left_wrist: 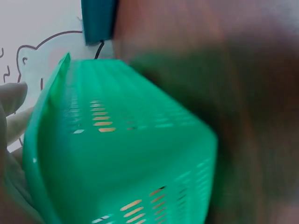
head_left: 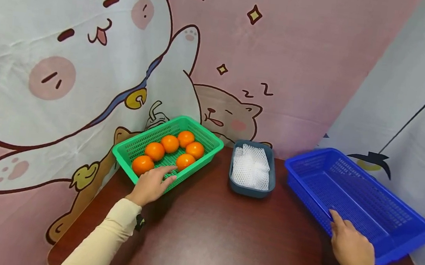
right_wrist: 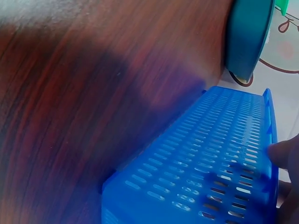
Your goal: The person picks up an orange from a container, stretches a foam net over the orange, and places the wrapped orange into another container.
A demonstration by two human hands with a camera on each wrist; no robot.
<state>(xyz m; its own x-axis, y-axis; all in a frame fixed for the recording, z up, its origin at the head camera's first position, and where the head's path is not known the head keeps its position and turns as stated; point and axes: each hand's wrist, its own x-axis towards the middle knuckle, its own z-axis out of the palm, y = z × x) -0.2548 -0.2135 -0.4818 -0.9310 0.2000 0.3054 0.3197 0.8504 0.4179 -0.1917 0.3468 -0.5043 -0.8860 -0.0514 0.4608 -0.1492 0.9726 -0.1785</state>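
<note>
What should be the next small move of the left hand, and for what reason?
Perhaps the left hand should reach a little forward to the orange just beyond its fingertips, because the hand is at the near rim of the green basket and holds no fruit.

The rectangular slotted green plastic basket [head_left: 202,164] and the longer slotted blue plastic basket [head_left: 345,202] look smooth and semi-glossy; the round oranges [head_left: 154,151] shine. The slate-coloured plastic tub [head_left: 249,192] looks smooth, the white mesh netting [head_left: 251,167] matt and rough. The red-brown wood-grained counter [head_left: 224,237] is glossy, the pink-and-white printed cloth backdrop [head_left: 302,51] matt and creased.
</note>
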